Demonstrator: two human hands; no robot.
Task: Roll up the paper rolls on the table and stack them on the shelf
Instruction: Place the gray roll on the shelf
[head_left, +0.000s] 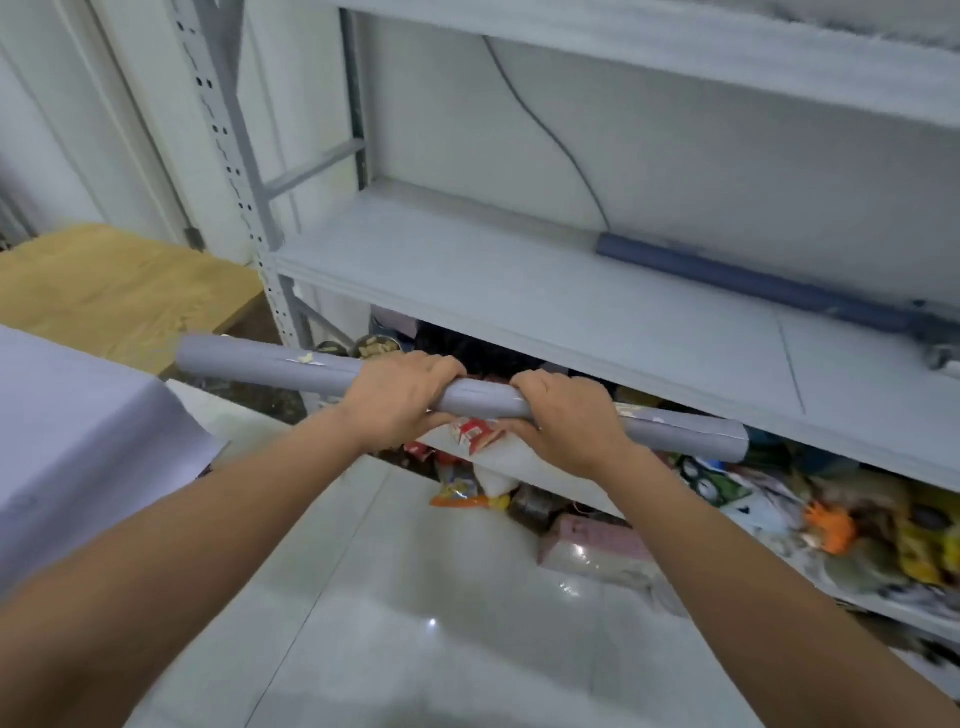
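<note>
Left hand (402, 400) and right hand (566, 421) both grip a grey roll (260, 364) near its middle, close together, with the fingers curled over the top. The roll hangs nearly level in the air just before the front edge of the shelf (467, 280), its ends jutting out on either side. A blue roll (753, 280) lies along the shelf's back edge, toward the right. A loose sheet (78, 415) drapes the counter's corner at left. Rolled paper is likely light but dents easily, so a gentle grip suits it. Spreading the hands wider would probably steady the long ends.
</note>
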